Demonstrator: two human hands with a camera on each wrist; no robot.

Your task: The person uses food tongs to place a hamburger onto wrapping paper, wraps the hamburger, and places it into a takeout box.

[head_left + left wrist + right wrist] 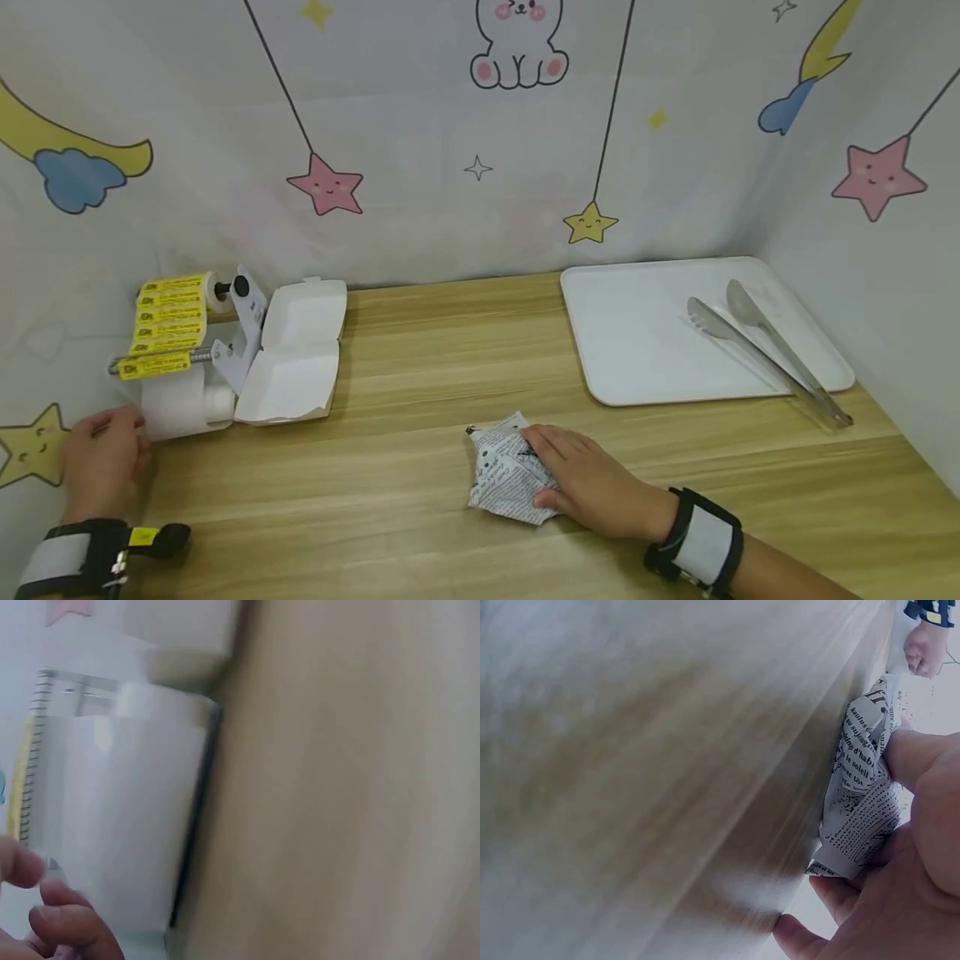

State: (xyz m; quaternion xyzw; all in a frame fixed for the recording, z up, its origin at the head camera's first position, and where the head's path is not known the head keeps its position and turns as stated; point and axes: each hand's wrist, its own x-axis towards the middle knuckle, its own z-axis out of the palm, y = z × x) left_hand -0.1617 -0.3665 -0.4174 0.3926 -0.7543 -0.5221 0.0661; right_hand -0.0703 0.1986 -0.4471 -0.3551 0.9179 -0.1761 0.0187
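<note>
My right hand [600, 487] grips the right side of a package wrapped in newsprint-patterned paper [504, 471], which rests on the table. In the right wrist view the thumb lies on the wrapped package [862, 780] and the fingers curl round its near end. My left hand [105, 458] is at the far left, next to a label dispenser [243, 333]. The dispenser carries a roll of yellow labels [168, 312] and white backing paper [174, 400]. In the left wrist view the loosely bent fingers [71, 926] stand close to the paper, with a gap to the thumb.
An opened white takeaway box [296, 350] stands right of the dispenser. On the white tray [622, 333] at the back right lie metal tongs [780, 358], their handle end beyond its front edge. Patterned walls [420, 125] border the wooden table [337, 517].
</note>
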